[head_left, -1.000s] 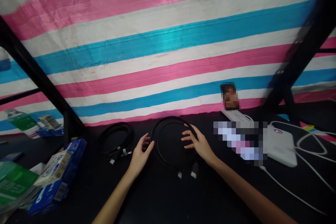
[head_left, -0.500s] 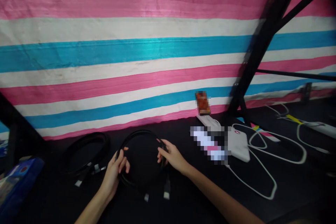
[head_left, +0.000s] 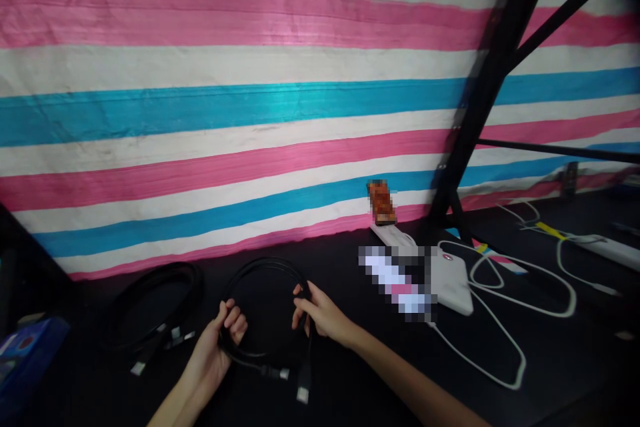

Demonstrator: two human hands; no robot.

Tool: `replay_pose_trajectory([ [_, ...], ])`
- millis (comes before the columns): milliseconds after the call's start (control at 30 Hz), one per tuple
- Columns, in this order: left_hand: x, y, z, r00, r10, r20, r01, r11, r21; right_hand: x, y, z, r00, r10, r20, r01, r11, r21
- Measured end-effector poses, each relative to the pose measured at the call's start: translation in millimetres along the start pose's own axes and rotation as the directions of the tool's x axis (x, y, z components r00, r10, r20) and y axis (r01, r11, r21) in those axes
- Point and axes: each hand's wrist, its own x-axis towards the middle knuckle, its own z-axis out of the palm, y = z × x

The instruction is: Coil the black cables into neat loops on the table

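A black cable (head_left: pixel 250 355) is coiled in a loop between my two hands, above the black surface. My left hand (head_left: pixel 220 340) is closed round the left side of the loop, its fingers curled. On the right side, my right hand (head_left: pixel 317 310) grips the coil between thumb and fingers. Two plugs with pale metal ends hang at the bottom: one (head_left: pixel 284 373) points right, the other (head_left: pixel 303 383) points down below my right hand. Left of my left hand lies a second coiled black cable (head_left: pixel 193 280) with several plug ends.
A white power bank (head_left: pixel 451 283), a pixelated bright device (head_left: pixel 395 280) and white cables (head_left: pixel 517 367) lie on the right. Behind them stands a black metal frame (head_left: pixel 473 123) before a striped sheet (head_left: pixel 250 107). A blue package (head_left: pixel 37 353) is at the far left.
The view has shifted slightly, so the background sits lower. The lower plug of the held coil has swung out to the right, and my left fingers are curled more tightly.
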Motion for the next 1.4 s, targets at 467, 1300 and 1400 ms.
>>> replay_pose_trajectory([
  [467, -8, 9, 6.4, 0.997, -0.061, 0.056, 0.063, 0.997, -0.043, -6, -15, -2, 0.996, 0.073, 0.048, -0.074, 0.997, 0.017],
  [1300, -4, 10, -1.7, 0.977, -0.143, 0.157, 0.141, 0.99, 0.021, -5, -23, -14, 0.987, 0.16, 0.02, -0.14, 0.795, 0.59],
  [1400, -2, 10, -3.3, 0.976, -0.128, 0.175, 0.112, 0.989, 0.101, -6, -24, -15, 0.986, 0.167, 0.022, -0.146, 0.779, 0.61],
])
